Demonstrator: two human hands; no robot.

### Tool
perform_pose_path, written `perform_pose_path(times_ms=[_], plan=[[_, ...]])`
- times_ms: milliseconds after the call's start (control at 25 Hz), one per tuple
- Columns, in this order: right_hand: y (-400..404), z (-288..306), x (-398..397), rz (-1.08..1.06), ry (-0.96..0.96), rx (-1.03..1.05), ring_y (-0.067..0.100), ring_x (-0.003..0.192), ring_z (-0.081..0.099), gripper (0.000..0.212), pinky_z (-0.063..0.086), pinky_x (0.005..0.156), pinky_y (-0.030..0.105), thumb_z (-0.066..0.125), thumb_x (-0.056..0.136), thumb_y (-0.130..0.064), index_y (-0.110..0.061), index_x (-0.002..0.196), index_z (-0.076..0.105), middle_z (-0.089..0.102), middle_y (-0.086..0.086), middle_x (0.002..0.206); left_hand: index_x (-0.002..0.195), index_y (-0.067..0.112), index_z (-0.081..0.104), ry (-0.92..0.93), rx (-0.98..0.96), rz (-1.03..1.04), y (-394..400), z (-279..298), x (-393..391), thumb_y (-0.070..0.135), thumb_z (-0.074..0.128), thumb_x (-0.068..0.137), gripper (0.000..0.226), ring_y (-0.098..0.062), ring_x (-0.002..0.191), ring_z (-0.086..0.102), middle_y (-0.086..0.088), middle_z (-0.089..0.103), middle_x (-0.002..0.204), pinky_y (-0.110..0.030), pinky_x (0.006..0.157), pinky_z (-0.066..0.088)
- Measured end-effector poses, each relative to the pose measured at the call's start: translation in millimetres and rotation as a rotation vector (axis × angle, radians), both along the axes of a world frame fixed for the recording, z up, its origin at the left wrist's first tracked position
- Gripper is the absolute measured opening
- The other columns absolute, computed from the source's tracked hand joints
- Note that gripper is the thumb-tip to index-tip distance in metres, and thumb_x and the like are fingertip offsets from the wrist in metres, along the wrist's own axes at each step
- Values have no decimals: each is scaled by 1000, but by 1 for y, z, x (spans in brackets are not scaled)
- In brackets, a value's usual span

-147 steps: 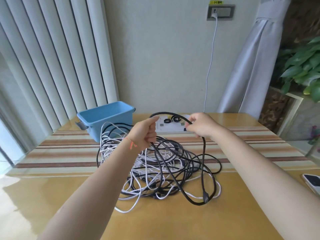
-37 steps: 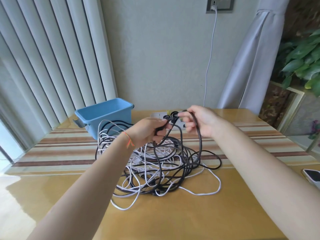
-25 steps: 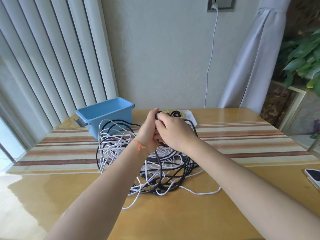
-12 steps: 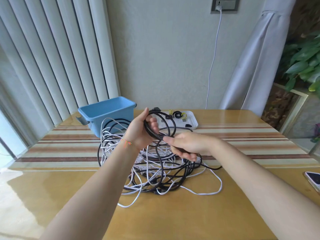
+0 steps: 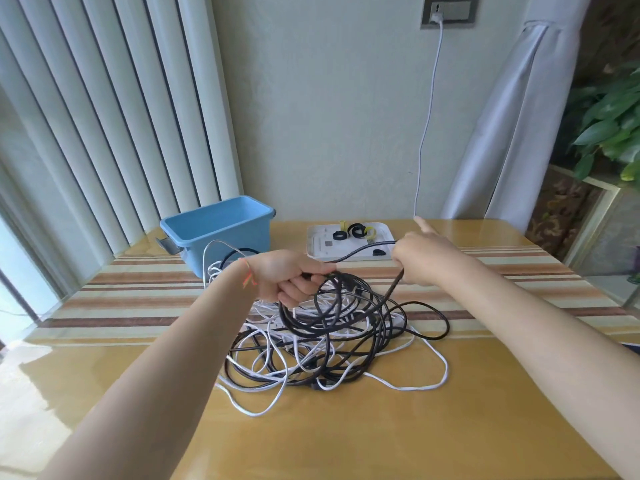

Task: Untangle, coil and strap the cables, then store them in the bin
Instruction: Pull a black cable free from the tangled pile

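Hands (image 5: 349, 271) gripping round black cable (image 5: 363, 249) loops.

bin (image 5: 221, 230) base behind cables (image 5: 322, 337), wall socket (image 5: 449, 10) cropped

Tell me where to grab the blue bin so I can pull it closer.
Grip the grey handle on the blue bin at its left end, coming from the left. It juts out from the wall there, while the tangled cables crowd its front side.
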State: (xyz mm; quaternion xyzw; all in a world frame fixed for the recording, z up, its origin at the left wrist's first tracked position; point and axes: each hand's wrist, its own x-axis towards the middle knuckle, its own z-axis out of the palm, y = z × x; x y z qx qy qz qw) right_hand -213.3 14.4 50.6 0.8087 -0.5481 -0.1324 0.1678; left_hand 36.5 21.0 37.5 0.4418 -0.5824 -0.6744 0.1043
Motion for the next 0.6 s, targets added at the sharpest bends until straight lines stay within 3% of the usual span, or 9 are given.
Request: perform_pose_path(times_ms=[40, 80, 160, 240, 320, 400, 480, 560, 600], plan=[[4, 6, 4, -4, 8, 2, 24, 93, 52, 27, 30, 112, 41, 53, 85, -6, -19, 63, 44, 45, -5, 66, 65, 21, 39, -131, -42, -12, 1, 4, -3, 38, 46, 102, 42, -12, 44, 9, 6, 18, 52, -20, 37, 15], [7, 9, 10, -8, 1, 19, 26, 91, 52, 20, 44, 94, 37, 55, 85, -7, -16, 68, 49, 44, -3, 67, 64, 20, 37, -226, -76, -26, 3, 9, -8, 37, 46, 103, 44, -12, 44, 10, 5, 18, 52, -20, 38, 15], [17, 15, 31, -3, 17, 107, 25, 80, 53, 2, 43, 62, 29, 61, 85, -13, -14, 85, 59, 45, -2, 70, 61, 20, 37, -356, -119, -68, 4, 17, -21, 36, 48, 103, 46, -12, 43, 12, 4, 19, 52, -21, 39, 15], [24, 17, 51, -31, 63, 284, 21, 66, 48, 11, 36, 54, 27, 64, 86, -19, -12, 81, 57, 45, -1, 68, 60, 19, 36, -501, -175, -95, 5, 22, -34, 36, 50, 102, 47, -12, 41, 14, 4, 20, 50, -20, 40, 15], [28, 20, 66, -86, 106, 445, 17, 58, 39, 29, 35, 58, 29, 60, 91, -18, -13, 67, 45, 41, 0, 67, 60, 18, 33, -638, -257, -105, 4, 25, -45, 35, 51, 100, 47, -14, 42, 15, 3, 20, 50, -20, 42, 16], [30, 23, 77, -113, 142, 410, 16, 57, 38, 31, 36, 57, 27, 55, 94, -8, -12, 66, 43, 42, 1, 69, 64, 17, 32, -706, -359, -84, 3, 26, -51, 33, 50, 100, 43, -16, 45, 17, 0, 24, 54, -22, 44, 18], [28, 28, 80, -132, -8, 243, 18, 65, 48, 16, 38, 57, 26, 50, 94, -1, -5, 79, 55, 53, 4, 79, 67, 16, 35, -665, -416, -16, 0, 23, -55, 27, 45, 101, 36, -17, 46, 23, -2, 30, 57, -24, 46, 23], [14, 27, 76, -193, -373, 138, 25, 76, 59, 15, 42, 59, 26, 48, 96, -4, -4, 101, 63, 61, 10, 90, 71, 17, 40, -505, -487, 159, -4, 16, -57, 22, 41, 102, 31, -18, 51, 37, -2, 41, 63, -27, 51, 34], [8, 23, 75, -213, -619, 126, 27, 70, 60, 16, 42, 54, 27, 47, 99, -9, -5, 99, 63, 60, 12, 83, 72, 19, 42, -383, -536, 288, -6, 10, -58, 23, 40, 102, 31, -17, 55, 42, -1, 45, 67, -27, 53, 37]])
